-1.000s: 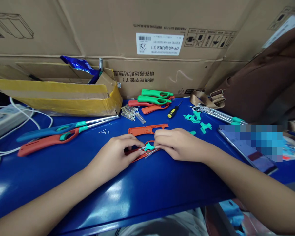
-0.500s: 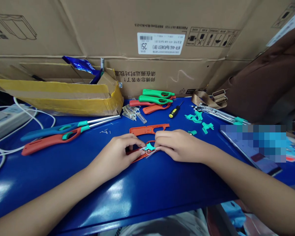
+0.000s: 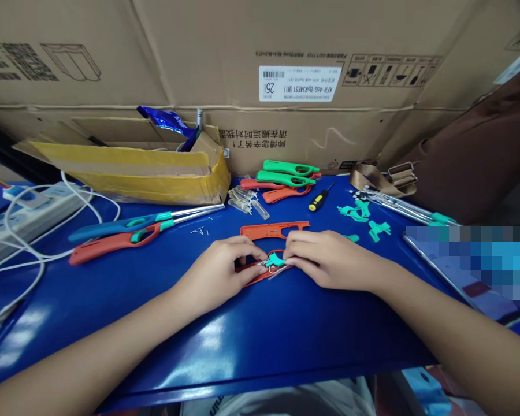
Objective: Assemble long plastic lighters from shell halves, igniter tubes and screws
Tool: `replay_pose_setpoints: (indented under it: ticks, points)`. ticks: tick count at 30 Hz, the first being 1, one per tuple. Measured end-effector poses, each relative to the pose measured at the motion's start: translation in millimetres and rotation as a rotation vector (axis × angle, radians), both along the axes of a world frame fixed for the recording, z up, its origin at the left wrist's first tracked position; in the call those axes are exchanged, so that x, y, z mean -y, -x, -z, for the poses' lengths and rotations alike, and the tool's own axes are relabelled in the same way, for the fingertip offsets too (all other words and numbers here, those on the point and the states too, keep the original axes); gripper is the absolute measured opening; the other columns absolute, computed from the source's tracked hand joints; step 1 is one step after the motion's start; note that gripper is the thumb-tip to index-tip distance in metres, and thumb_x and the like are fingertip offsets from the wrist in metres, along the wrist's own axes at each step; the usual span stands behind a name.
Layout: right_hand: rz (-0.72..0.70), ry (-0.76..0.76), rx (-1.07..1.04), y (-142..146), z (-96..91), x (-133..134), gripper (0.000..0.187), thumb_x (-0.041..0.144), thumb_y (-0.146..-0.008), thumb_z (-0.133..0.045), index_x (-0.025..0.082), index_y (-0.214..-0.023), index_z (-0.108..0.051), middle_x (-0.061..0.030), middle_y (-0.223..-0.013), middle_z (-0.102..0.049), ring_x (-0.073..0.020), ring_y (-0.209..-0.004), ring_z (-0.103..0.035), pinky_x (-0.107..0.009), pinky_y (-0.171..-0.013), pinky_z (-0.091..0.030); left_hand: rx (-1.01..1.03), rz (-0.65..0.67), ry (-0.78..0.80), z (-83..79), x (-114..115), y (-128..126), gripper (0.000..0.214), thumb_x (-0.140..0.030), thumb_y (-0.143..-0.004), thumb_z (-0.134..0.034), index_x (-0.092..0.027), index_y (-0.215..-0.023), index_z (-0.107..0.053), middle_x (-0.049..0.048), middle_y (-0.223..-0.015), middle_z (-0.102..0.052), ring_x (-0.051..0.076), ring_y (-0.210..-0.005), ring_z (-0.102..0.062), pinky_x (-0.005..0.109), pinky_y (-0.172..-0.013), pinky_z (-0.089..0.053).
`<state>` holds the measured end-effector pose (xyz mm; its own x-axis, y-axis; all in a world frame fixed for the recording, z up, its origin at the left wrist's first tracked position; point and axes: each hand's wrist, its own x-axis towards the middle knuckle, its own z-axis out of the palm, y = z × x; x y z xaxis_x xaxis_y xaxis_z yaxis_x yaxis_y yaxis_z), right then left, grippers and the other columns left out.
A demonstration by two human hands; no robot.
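An orange lighter casing half (image 3: 256,281) lies on the table, inner side up, with a teal trigger (image 3: 276,260) and a thin white wire in it. My left hand (image 3: 227,267) pinches at the trigger's left end, near a small pale part. My right hand (image 3: 327,259) is closed at the right end of the casing half, its fingertips beside the trigger. My fingers hide both ends of the assembly. Just behind, a second orange casing half (image 3: 253,232) lies apart from my hands.
Assembled lighters (image 3: 112,245) and a yellow-taped carton (image 3: 156,179) are left. Behind lie clear fuel tanks (image 3: 242,199), green casings (image 3: 286,176) and a screwdriver (image 3: 318,201). Teal triggers (image 3: 378,230), metal tubes (image 3: 403,207) and a phone (image 3: 459,277) sit right.
The view has turned slightly left, so everything appears further right. Both hands keep nearly the same grip on the parts, with little visible finger movement.
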<state>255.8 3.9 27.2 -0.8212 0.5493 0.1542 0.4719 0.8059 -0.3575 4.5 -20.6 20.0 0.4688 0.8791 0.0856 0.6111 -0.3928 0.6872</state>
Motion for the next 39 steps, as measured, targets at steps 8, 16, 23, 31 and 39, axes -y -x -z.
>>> replay_pose_setpoints:
  ticks: [8,16,23,31,39]
  points:
    - [0.008,0.023,-0.044,-1.2,-0.1,-2.3,0.017,0.021,-0.103,-0.050,0.018,-0.099,-0.066,-0.0052,-0.100,-0.066,-0.0163,-0.085,-0.062,-0.028,-0.075,-0.046,0.005,-0.005,-0.005,0.7,0.8,0.6,0.013,-0.019,-0.088,-0.073,-0.021,-0.099,-0.079,0.0024,-0.091,-0.072,0.015,-0.074,-0.062,0.027,-0.069,-0.048]
    - [-0.018,-0.002,0.003,-2.1,-0.9,-2.0,0.019,0.022,-0.103,-0.051,0.018,-0.099,-0.068,-0.0043,-0.099,-0.067,-0.0159,-0.083,-0.062,-0.027,-0.073,-0.045,0.003,0.004,-0.011,0.9,0.4,0.5,0.013,-0.017,-0.089,-0.072,-0.022,-0.099,-0.079,0.0026,-0.093,-0.073,0.015,-0.074,-0.063,0.027,-0.070,-0.048]
    - [-0.051,-0.096,0.031,-1.5,2.4,-1.6,0.021,0.019,-0.103,-0.048,0.019,-0.101,-0.068,-0.0040,-0.098,-0.067,-0.0155,-0.082,-0.060,-0.027,-0.070,-0.042,0.008,-0.002,0.000,1.0,-0.1,0.3,0.013,-0.015,-0.088,-0.072,-0.021,-0.097,-0.079,0.0023,-0.093,-0.073,0.015,-0.076,-0.065,0.027,-0.069,-0.049]
    - [-0.087,-0.154,0.079,-0.8,-2.4,0.8,0.027,0.015,-0.104,-0.042,0.017,-0.100,-0.069,-0.0042,-0.094,-0.067,-0.0161,-0.080,-0.060,-0.028,-0.068,-0.041,0.003,-0.027,0.000,1.9,-0.4,0.1,0.015,-0.017,-0.086,-0.074,-0.021,-0.100,-0.077,-0.0009,-0.087,-0.073,0.011,-0.067,-0.058,0.024,-0.064,-0.045]
    - [-0.056,-0.131,0.064,-2.1,0.7,-0.5,0.024,0.017,-0.103,-0.045,0.018,-0.100,-0.069,-0.0042,-0.098,-0.068,-0.0153,-0.079,-0.060,-0.028,-0.067,-0.041,0.069,-0.025,0.021,2.5,-0.7,1.0,0.013,-0.021,-0.086,-0.071,-0.020,-0.099,-0.074,-0.0010,-0.086,-0.073,0.011,-0.065,-0.055,0.024,-0.062,-0.045]
